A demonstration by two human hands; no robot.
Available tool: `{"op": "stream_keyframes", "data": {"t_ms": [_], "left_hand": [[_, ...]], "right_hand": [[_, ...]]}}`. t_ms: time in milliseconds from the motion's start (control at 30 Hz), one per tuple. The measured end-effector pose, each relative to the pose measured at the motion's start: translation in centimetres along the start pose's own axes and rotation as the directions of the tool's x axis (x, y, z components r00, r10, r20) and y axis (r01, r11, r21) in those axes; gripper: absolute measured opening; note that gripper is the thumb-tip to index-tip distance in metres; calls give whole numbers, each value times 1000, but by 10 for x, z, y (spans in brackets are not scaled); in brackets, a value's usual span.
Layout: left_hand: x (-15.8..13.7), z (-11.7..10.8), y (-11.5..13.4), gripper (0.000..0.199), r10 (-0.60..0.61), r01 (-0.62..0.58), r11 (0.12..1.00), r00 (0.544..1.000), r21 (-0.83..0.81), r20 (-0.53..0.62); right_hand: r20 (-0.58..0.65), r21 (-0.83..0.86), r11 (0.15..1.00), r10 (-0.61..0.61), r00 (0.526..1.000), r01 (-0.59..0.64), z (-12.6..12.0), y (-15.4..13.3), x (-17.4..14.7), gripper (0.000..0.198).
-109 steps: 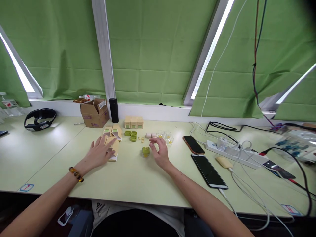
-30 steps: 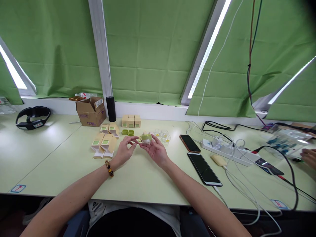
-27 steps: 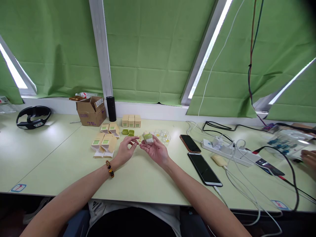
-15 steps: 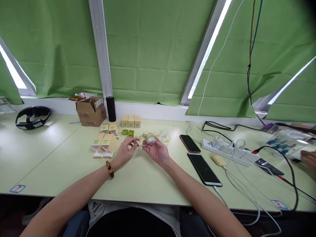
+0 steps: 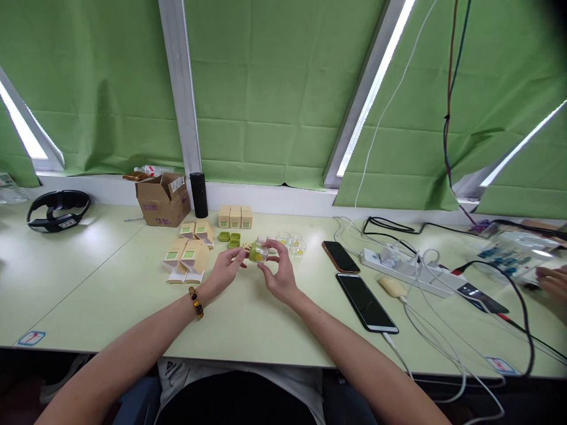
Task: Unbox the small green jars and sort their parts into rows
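Observation:
My right hand [image 5: 282, 277] holds a small clear container with a green lid [image 5: 257, 252], gripping its right side between thumb and fingers, and something yellow shows inside. The container is tipped sideways, green end to the left. My left hand [image 5: 225, 269] has its fingers closed in a pinch close to the green end; what they hold is too small to make out. Just behind lie small yellowish pieces [image 5: 246, 248], partly hidden. Small green square lids [image 5: 229, 238] sit beyond my left hand. Clear cups with yellow bits [image 5: 292, 241] stand behind my right hand.
Opened small cartons [image 5: 188, 257] stand left of my hands, with three closed boxes [image 5: 235, 217] behind. A cardboard box [image 5: 163, 200] and black cylinder [image 5: 199, 195] are farther back. Phones [image 5: 367, 303], a power strip [image 5: 407, 273] and cables lie right. Another person's hand [image 5: 553, 282] is far right.
The right hand has turned from palm up to gripping the container from the right, tipping it sideways. My left hand has closed its fingers and now meets its green end.

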State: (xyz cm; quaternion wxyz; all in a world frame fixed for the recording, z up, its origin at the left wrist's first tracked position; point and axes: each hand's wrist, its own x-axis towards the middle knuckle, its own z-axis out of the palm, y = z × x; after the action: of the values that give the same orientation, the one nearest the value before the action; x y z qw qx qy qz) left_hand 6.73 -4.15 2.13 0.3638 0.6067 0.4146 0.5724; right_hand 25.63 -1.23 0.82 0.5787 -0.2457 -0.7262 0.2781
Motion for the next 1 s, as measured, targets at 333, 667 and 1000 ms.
{"op": "stream_keyframes", "data": {"t_ms": [333,667,1000], "left_hand": [[-1,3,2,50,-67,65,971,998,-230,3],[-4,6,0,48,-53,57,998,980,19,-190],[-1,3,-1,37,-20,32,998,973,47,-231]], "right_hand": [[114,-260,876,-390,914,406,-2,11,-2,63],[145,-52,999,22,989,-15,13,8,-8,55],[100,8,990,138,985,-140,13,3,-4,56]]}}
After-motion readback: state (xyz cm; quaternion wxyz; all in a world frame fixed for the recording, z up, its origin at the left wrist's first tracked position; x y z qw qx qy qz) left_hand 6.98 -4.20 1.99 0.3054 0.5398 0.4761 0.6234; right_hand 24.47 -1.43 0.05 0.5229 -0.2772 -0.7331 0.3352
